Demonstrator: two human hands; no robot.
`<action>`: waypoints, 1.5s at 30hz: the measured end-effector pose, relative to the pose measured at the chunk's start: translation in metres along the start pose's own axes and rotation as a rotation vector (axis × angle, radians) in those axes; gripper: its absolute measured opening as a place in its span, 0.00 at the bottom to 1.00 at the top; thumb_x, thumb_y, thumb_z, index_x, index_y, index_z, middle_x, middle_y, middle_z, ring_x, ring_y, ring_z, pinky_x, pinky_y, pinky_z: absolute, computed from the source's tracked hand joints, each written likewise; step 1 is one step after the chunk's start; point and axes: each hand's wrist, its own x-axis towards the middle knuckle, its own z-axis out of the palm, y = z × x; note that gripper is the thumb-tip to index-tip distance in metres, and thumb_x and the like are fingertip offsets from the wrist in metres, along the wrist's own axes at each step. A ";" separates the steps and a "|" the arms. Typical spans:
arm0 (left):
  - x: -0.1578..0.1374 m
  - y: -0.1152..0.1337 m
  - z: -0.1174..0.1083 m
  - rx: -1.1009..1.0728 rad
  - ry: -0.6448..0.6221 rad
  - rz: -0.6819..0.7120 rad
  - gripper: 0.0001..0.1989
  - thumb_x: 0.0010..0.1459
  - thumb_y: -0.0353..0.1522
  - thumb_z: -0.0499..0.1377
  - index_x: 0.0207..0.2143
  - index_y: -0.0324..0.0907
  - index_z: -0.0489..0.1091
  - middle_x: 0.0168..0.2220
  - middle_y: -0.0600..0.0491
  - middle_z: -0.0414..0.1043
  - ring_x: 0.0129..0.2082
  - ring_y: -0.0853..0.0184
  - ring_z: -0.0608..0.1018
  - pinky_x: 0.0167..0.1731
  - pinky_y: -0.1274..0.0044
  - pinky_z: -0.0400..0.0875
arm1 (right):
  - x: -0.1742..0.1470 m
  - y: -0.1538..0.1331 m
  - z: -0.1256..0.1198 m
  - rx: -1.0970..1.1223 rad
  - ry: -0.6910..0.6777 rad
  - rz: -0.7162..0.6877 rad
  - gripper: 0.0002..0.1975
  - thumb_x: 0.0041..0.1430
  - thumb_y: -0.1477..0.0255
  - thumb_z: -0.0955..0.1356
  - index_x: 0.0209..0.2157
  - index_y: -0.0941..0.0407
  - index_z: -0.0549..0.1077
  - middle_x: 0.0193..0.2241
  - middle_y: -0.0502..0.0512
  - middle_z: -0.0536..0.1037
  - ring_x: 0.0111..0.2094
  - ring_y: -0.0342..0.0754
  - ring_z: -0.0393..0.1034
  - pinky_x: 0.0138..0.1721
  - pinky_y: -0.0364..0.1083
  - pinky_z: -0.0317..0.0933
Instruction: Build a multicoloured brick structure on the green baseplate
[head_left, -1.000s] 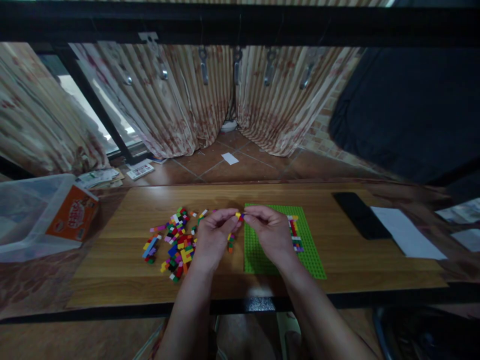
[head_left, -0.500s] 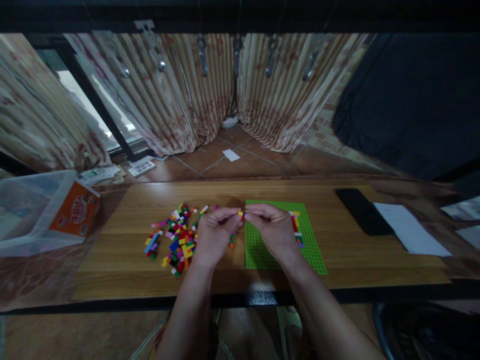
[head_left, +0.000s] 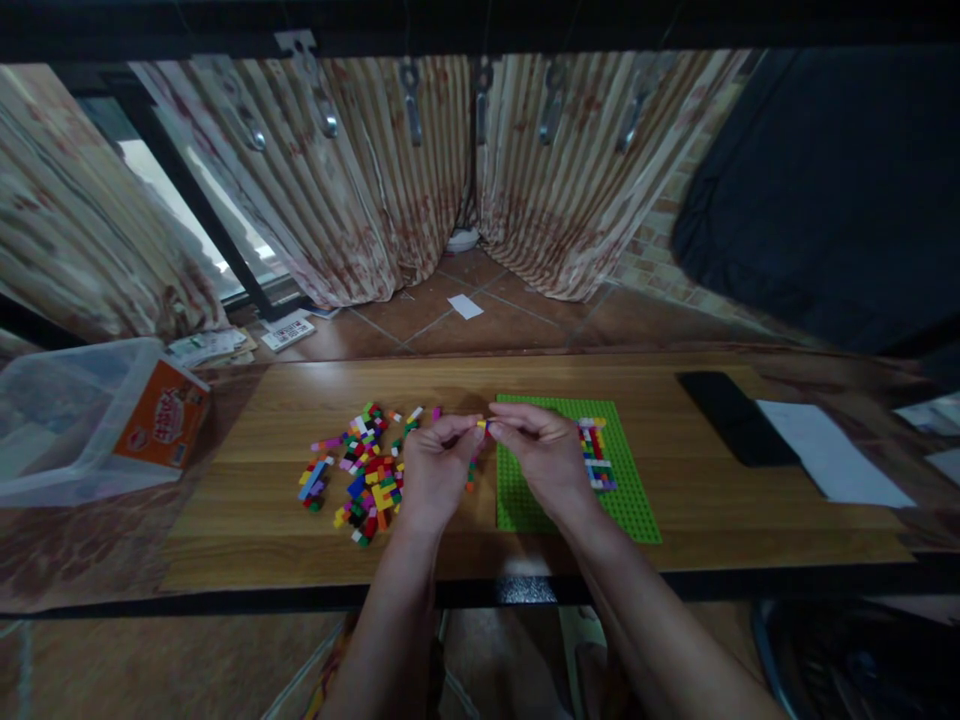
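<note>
My left hand (head_left: 437, 468) pinches a tiny yellow toy brick (head_left: 481, 424) between thumb and forefinger. Facing it, my right hand (head_left: 546, 450) is closed on a small dark blue or purple brick (head_left: 488, 427) that touches the yellow one; whether the two are joined I cannot tell. Both hands are raised over the left edge of the green baseplate (head_left: 517, 510). Rows of coloured bricks (head_left: 598, 465) sit on the plate, partly hidden behind my right hand. Left of my left hand lies a loose pile of mixed bricks (head_left: 382, 490), and a few small ones show between my wrists.
A clear plastic bin (head_left: 75, 430) with an orange label stands at the far left. On the right of the wooden table (head_left: 240, 540) lie a black phone-like slab (head_left: 735, 420) and a white sheet of paper (head_left: 840, 455). Metal hooks (head_left: 412, 110) hang overhead before the curtains.
The whole view has shifted slightly, with the table things a little farther right. Both hands keep the same pinch on the small bricks, hardly moved.
</note>
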 end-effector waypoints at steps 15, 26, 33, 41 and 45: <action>-0.003 0.018 0.014 -0.103 -0.005 -0.044 0.10 0.47 0.33 0.66 0.33 0.38 0.76 0.27 0.53 0.77 0.26 0.71 0.76 0.28 0.80 0.70 | -0.010 -0.009 0.006 -0.064 0.107 -0.090 0.06 0.51 0.69 0.72 0.33 0.53 0.78 0.31 0.51 0.79 0.33 0.46 0.73 0.38 0.47 0.68; 0.000 0.004 0.012 0.294 -0.090 0.044 0.07 0.52 0.33 0.61 0.32 0.39 0.76 0.31 0.52 0.77 0.33 0.66 0.77 0.36 0.77 0.69 | 0.018 -0.050 -0.102 -0.417 0.196 -0.238 0.04 0.52 0.67 0.73 0.30 0.52 0.80 0.34 0.53 0.79 0.37 0.49 0.73 0.40 0.49 0.65; -0.001 -0.004 0.023 0.372 -0.242 0.049 0.07 0.54 0.33 0.58 0.31 0.40 0.75 0.30 0.53 0.76 0.31 0.67 0.76 0.34 0.77 0.68 | 0.015 -0.038 -0.146 -0.539 0.000 -0.110 0.08 0.48 0.62 0.74 0.29 0.50 0.81 0.36 0.54 0.79 0.45 0.53 0.71 0.48 0.54 0.63; -0.001 -0.016 0.036 0.485 -0.268 0.050 0.09 0.55 0.34 0.58 0.35 0.41 0.76 0.31 0.52 0.77 0.30 0.66 0.76 0.33 0.76 0.67 | 0.017 -0.019 -0.140 -0.549 -0.093 -0.021 0.05 0.49 0.66 0.74 0.29 0.49 0.82 0.43 0.54 0.76 0.46 0.51 0.70 0.51 0.54 0.59; -0.001 -0.013 0.041 0.483 -0.259 0.029 0.08 0.54 0.32 0.58 0.35 0.41 0.76 0.32 0.52 0.78 0.31 0.66 0.77 0.34 0.76 0.68 | 0.019 -0.013 -0.137 -0.516 -0.091 -0.044 0.05 0.48 0.67 0.74 0.30 0.50 0.81 0.41 0.53 0.77 0.46 0.50 0.71 0.51 0.53 0.59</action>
